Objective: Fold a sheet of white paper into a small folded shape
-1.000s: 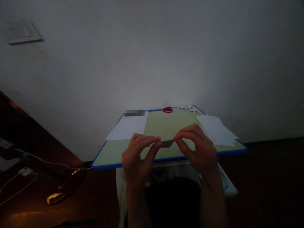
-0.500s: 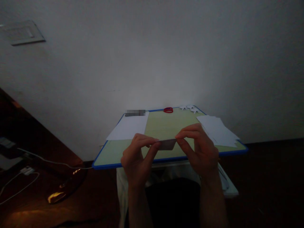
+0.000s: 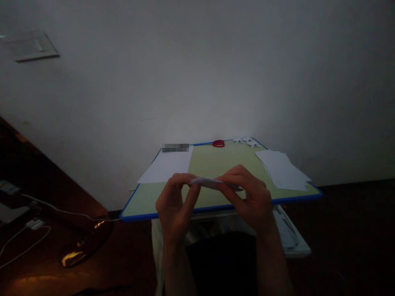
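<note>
A small piece of white paper is held up above the near part of the green tabletop, seen almost edge-on. My left hand pinches its left end between thumb and fingertips. On the other side, my right hand grips the paper with thumb and forefinger, and a corner of it sticks out past those fingers. Whether the paper is folded I cannot tell.
A white sheet lies on the left of the table, with a blurred-out dark object at its far edge. Red-handled scissors and several cut paper pieces lie along the back. Stacked paper is at the right.
My right hand has moved left and in along the paper, closer to my left hand. The paper has tilted from showing its face to nearly edge-on.
</note>
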The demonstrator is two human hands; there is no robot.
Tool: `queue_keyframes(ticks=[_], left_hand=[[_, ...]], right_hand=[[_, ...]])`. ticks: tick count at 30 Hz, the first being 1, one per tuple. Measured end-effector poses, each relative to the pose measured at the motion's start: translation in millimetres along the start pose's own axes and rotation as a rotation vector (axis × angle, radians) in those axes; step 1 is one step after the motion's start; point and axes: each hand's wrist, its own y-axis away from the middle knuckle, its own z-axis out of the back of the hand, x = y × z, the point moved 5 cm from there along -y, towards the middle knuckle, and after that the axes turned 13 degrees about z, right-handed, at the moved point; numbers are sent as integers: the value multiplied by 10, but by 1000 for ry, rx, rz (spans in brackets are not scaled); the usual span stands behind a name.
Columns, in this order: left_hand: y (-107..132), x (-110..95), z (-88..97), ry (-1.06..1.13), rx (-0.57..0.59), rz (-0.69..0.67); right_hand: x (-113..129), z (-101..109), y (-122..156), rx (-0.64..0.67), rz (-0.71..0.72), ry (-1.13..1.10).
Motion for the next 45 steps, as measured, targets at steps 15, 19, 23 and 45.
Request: queue_keyframes(ticks=[15, 19, 23, 45], left_hand=[[9, -118, -140, -126, 177, -61], [17, -164, -185, -172, 161, -86], [14, -143, -195, -196, 151, -106], [8, -280, -28, -344, 91, -195]], right_hand=[[82, 15, -82, 41, 33, 38], [109, 18, -105, 53, 39, 70], [101, 6, -113, 70, 24, 119], [-68, 75, -29, 151, 65, 70]])
